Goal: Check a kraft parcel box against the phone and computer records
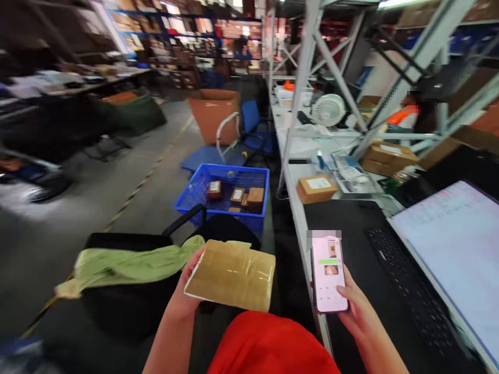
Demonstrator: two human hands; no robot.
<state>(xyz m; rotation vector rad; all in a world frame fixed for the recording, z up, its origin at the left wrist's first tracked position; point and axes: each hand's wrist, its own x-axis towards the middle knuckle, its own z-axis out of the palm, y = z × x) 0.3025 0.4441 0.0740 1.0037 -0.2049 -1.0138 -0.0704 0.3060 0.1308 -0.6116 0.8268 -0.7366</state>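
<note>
1. While the left hand [187,291] grips the taped parcel [232,274] at lower centre — its long axis running left to right — its grip is closed on the parcel's left edge.
2. Right hand [356,311], at lower right over the desk [351,223], holds a phone [329,275] upright.
3. Parcel lies left of the phone — well apart.

left hand [186,291]: mostly tucked beneath the taped parcel [232,274].
phone [329,274]: top strip blurred out.
monitor [452,244]: cut by right edge, text too faint.
far shelves [187,31]: smeared by motion.
</note>
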